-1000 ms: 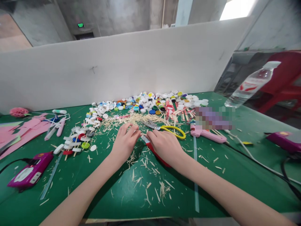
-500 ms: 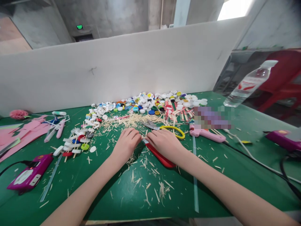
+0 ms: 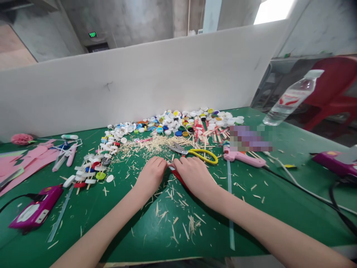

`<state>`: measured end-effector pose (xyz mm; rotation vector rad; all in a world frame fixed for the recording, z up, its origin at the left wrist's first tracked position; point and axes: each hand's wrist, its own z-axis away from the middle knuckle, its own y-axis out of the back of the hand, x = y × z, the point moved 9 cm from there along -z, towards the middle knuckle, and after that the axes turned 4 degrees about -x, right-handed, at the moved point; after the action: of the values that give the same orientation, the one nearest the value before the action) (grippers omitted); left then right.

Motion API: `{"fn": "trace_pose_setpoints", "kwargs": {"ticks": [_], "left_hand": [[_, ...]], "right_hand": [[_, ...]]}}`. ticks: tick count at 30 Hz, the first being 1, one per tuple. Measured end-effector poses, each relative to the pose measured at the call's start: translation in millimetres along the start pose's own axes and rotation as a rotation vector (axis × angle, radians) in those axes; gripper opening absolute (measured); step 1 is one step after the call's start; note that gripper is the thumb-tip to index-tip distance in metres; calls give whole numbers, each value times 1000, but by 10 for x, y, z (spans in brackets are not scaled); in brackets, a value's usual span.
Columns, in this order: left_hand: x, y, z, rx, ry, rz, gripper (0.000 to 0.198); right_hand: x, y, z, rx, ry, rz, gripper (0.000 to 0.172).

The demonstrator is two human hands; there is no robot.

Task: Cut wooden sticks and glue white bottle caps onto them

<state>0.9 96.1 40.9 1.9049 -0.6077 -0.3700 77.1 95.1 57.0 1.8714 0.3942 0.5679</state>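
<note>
My left hand [image 3: 151, 175] and my right hand [image 3: 193, 176] meet over the middle of the table, fingers bent and closed, thumbs nearly touching. Whatever is pinched between them is small and mostly hidden. Beneath my right palm shows part of a red-handled tool [image 3: 179, 177] with a pale front end; whether the hand grips it is unclear. Just beyond my right fingers lie yellow-handled scissors [image 3: 203, 155], blades pointing left. Thin wood splinters [image 3: 164, 142] are heaped past my fingertips, and more are strewn around both hands.
Bottle caps [image 3: 173, 121] line the white partition [image 3: 167, 74]. At left are caps on sticks [image 3: 89, 173], pink paper [image 3: 33, 162] and a purple device [image 3: 37, 210]. To the right lie a pink glue gun [image 3: 245, 158], its cord, a tilted water bottle [image 3: 292, 98] and another purple device [image 3: 331, 162].
Both hands have shifted slightly nearer and stay together, with the right hand now covering more of the red-handled tool. The whole view has turned slightly.
</note>
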Motion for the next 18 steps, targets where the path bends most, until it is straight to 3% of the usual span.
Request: {"fn": "trace_pose_setpoints", "kwargs": {"ticks": [14, 18], "left_hand": [[11, -85, 14, -18, 25, 27, 19], [103, -40, 31, 51, 18, 1, 25]], "right_hand": [[-45, -92, 7, -159, -91, 23, 13], [16, -87, -12, -143, -124, 34, 16]]}}
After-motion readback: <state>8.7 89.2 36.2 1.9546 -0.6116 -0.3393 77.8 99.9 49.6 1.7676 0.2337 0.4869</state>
